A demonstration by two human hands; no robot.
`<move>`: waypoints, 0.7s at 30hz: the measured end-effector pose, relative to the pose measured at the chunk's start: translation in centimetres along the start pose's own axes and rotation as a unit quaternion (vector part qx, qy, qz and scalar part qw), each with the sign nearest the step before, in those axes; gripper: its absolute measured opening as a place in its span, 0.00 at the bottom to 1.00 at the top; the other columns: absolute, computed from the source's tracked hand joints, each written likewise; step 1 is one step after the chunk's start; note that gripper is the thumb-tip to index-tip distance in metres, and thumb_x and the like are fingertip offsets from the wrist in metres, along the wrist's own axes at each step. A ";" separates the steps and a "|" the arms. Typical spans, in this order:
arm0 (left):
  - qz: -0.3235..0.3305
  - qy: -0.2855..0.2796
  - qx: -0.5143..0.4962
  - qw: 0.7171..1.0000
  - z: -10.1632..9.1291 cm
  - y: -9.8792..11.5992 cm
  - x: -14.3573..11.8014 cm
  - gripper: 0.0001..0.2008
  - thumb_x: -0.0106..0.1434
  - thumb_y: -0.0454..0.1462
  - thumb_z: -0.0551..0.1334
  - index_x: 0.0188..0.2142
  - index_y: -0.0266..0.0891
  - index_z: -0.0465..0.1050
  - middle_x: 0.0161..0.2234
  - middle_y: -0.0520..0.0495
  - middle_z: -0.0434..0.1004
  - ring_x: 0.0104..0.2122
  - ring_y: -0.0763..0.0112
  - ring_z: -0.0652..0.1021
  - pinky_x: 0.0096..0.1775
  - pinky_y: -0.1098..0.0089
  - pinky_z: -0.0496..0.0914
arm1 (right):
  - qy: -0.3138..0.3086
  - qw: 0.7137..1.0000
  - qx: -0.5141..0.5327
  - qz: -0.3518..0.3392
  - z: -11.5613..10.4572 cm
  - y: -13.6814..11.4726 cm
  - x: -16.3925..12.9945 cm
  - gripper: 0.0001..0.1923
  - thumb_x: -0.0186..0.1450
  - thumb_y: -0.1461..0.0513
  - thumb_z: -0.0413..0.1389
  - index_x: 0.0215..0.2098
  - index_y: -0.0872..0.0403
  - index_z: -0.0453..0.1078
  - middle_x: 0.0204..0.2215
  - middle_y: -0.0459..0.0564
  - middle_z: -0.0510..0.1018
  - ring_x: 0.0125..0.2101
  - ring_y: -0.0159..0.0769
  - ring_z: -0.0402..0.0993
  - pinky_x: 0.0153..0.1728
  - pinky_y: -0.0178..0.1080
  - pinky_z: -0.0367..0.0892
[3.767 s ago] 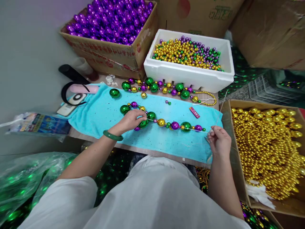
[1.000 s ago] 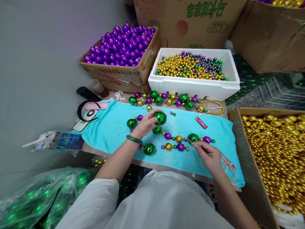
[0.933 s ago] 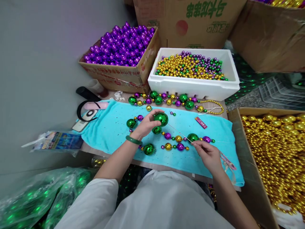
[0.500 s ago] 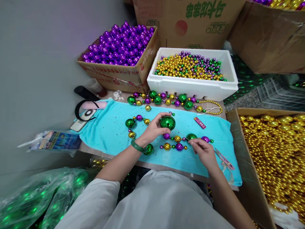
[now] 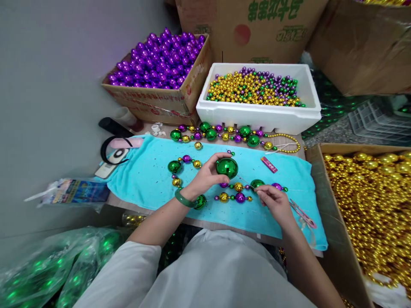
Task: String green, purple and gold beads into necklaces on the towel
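Note:
My left hand (image 5: 210, 173), with a green bangle (image 5: 185, 198) on its wrist, is closed around a large shiny green bead (image 5: 227, 168), thumb below and fingers above. To the right, my right hand (image 5: 272, 199) pinches a thin needle (image 5: 246, 181) that slants up toward this bead. Under and around both hands, strung beads in green, gold and purple lie on a turquoise towel (image 5: 144, 171). Close to the right fingertips is another green bead (image 5: 257, 184). A gold bead (image 5: 238, 187) and a purple bead (image 5: 240, 197) lie between the hands.
Behind the towel lies a bead necklace (image 5: 237, 137). Beyond it stand a foam box (image 5: 257, 115) of small beads and a carton (image 5: 154, 100) of purple beads. Scissors (image 5: 303, 214) lie right of my right hand, near a carton (image 5: 340, 231) of gold bead strands.
The needle in my right hand now points up toward the large green bead. My left hand has turned that bead slightly and shifted it a little to the right and down.

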State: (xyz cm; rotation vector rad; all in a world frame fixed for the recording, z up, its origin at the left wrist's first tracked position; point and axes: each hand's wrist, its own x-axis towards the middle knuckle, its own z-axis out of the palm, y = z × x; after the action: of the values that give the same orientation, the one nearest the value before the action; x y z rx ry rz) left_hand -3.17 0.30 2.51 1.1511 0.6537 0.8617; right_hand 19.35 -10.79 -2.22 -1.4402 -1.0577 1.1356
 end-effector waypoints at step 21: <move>-0.034 -0.040 0.464 0.884 -5.0 -6.5 14.7 0.13 0.44 0.23 0.62 0.27 0.37 0.79 0.30 0.44 0.74 0.40 0.57 0.74 0.52 0.60 0.63 | 0.099 0.985 0.108 0.091 -2.0 1.2 2.0 0.17 0.52 0.51 0.65 0.29 0.54 0.68 0.16 0.41 0.69 0.16 0.27 0.62 0.15 0.30 0.55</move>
State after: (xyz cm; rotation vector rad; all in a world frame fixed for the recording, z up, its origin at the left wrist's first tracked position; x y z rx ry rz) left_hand 2.12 14.24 -5.34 1.9914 1.0816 0.4083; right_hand 21.77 -9.32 -3.51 -1.4619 -0.6532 1.1703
